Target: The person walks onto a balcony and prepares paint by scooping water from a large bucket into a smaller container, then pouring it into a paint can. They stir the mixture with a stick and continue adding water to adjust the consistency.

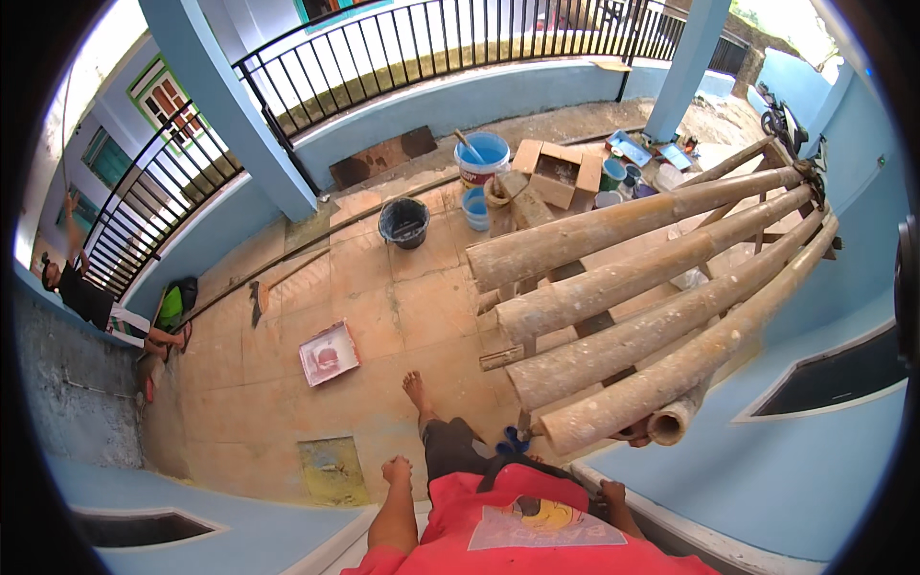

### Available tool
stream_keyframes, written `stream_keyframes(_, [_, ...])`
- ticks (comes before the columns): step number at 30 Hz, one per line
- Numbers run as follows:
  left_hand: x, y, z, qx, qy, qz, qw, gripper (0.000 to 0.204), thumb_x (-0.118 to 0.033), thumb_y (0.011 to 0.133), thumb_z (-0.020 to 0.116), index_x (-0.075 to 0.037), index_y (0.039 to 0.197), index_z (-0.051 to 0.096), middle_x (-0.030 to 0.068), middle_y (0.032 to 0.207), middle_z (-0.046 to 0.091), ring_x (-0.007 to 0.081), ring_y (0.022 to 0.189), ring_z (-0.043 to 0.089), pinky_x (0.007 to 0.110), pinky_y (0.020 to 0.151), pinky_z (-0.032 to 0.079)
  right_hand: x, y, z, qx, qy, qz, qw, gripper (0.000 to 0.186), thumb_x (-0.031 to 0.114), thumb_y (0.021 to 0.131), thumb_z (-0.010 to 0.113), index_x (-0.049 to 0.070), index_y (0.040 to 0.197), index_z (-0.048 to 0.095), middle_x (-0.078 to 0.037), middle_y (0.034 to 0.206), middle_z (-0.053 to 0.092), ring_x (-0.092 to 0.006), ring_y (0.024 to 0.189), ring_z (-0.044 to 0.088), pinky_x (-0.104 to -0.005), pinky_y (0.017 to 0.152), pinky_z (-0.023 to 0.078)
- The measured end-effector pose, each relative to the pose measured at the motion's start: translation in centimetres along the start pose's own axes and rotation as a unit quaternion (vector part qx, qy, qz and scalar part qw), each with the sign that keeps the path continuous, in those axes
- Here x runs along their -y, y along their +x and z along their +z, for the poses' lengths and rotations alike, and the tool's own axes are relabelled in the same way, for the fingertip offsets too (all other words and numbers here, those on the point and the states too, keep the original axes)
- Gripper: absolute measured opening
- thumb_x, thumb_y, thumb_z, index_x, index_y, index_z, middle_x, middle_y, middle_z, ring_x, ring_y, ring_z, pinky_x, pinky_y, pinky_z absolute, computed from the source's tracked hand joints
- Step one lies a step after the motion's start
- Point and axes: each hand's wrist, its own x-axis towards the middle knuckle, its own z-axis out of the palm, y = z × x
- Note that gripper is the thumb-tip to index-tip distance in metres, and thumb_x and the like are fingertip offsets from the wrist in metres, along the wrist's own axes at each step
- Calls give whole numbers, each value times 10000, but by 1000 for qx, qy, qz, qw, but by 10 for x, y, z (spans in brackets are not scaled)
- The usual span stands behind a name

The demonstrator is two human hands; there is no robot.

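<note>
My left hand hangs beside my left thigh, its fingers loosely curled with nothing visible in them. At my right side, near the white ledge, my right hand is small in view and its fingers are hard to make out. Ahead of my left hand lies a paint tray with pinkish-white paint in it, flat on the tiled floor. Nearest to my right hand are the ends of thick bamboo poles, splashed with paint and forming a raised platform. Neither hand touches the tray or the poles.
A black bucket, a white paint pail with a stick, a light-blue bucket and a cardboard box stand ahead. Blue sandals lie under the pole ends. Another person is at far left, beside a railing.
</note>
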Motion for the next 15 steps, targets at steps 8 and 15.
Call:
stream_keyframes(8, [-230, 178, 3, 79, 15, 49, 996, 232, -233, 999, 682, -29, 1108, 679, 82, 902, 743, 176, 721, 718, 287, 531, 509, 162, -119, 184, -23, 108, 103, 989, 317, 320, 967, 680, 39, 1111, 707, -135, 998, 754, -319, 812, 750, -533, 710, 582])
stream_keyframes(15, [-489, 198, 70, 185, 16, 189, 964, 267, -216, 1034, 643, 3, 1173, 702, 65, 979, 738, 127, 820, 702, 266, 637, 511, 296, -171, 280, -49, 180, 135, 973, 347, 324, 978, 678, 32, 1163, 706, -132, 1036, 757, -325, 833, 743, -492, 748, 585])
